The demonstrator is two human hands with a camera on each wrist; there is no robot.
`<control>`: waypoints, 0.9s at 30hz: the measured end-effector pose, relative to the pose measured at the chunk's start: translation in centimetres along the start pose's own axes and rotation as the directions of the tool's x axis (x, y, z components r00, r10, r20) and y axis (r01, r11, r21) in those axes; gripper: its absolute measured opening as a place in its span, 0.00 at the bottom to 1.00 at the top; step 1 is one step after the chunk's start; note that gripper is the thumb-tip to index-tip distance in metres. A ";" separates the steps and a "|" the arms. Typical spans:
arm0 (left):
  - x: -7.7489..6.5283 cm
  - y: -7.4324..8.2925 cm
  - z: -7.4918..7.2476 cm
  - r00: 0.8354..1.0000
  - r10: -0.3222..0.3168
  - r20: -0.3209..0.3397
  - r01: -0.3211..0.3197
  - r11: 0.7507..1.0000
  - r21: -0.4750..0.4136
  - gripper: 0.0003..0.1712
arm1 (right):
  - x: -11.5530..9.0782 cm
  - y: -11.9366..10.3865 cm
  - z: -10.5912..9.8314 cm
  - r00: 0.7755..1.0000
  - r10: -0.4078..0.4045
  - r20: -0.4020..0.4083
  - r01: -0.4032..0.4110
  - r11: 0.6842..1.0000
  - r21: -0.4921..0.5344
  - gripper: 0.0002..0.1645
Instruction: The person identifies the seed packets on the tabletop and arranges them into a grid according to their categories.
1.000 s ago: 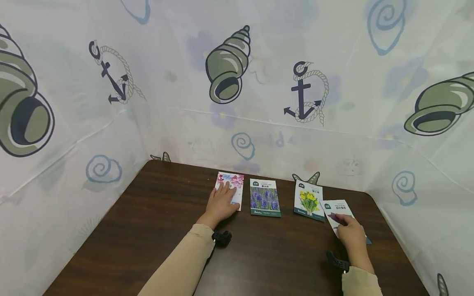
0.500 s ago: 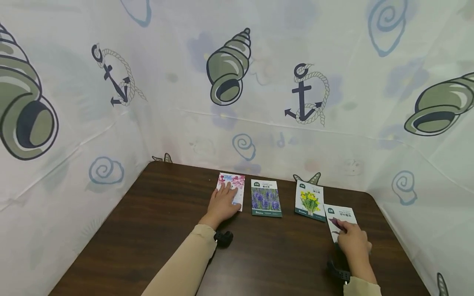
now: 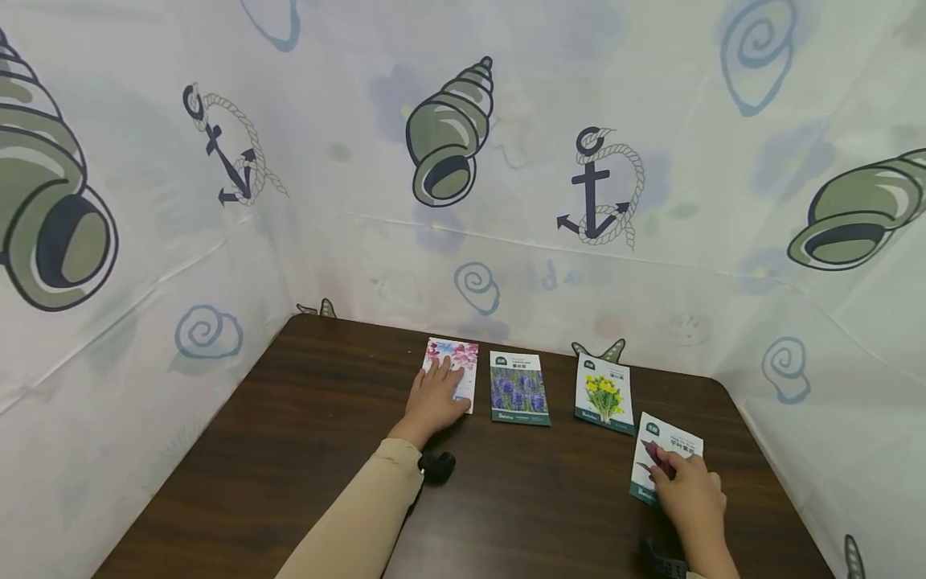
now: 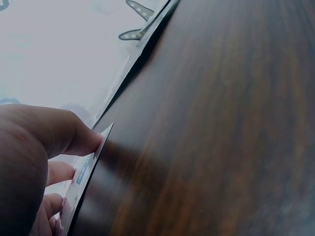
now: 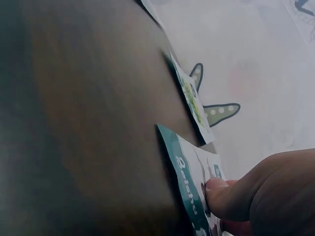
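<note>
My left hand (image 3: 432, 400) lies with its fingers spread on a seed packet with pink blossoms (image 3: 465, 354), covering much of its lower part. In the left wrist view the thumb (image 4: 81, 140) touches near the packet's edge. On the right, my right hand (image 3: 692, 492) has its thumb and fingertips on the face of a seed packet with a purple picture (image 3: 683, 441), flat on the table and slightly tilted. The right wrist view shows the thumb (image 5: 224, 196) pressing on this packet beside its green lettered band (image 5: 184, 182); the other fingers are mostly hidden.
Between the hands lie a seed packet with purple-blue flowers (image 3: 519, 389) and one with yellow flowers (image 3: 604, 394), both near the back edge of the dark wooden table (image 3: 304, 418). A patterned cloth (image 3: 347, 161) hangs behind and at both sides.
The right hand has moved the purple-picture packet towards the front and turned it, so it now lies apart from the yellow-flower packet. The left hand has stayed on the pink one.
</note>
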State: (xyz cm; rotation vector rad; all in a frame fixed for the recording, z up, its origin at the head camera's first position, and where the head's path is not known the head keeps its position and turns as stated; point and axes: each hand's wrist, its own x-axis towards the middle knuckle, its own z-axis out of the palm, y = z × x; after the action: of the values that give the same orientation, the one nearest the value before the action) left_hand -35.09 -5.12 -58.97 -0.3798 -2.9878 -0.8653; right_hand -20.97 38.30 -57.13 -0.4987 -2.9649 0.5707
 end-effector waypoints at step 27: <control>0.0 0.0 0.1 1.000 0.011 -0.011 -0.011 0.999 0.035 0.41 | -3.3 -2.4 0.6 0.987 -0.162 0.002 0.162 0.986 0.033 0.23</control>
State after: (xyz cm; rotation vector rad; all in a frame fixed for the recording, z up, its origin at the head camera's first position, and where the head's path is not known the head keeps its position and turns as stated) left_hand -35.10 -5.02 -59.04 -0.3888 -2.9837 -0.8106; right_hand -18.62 34.88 -56.88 -0.2504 -2.9584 0.6027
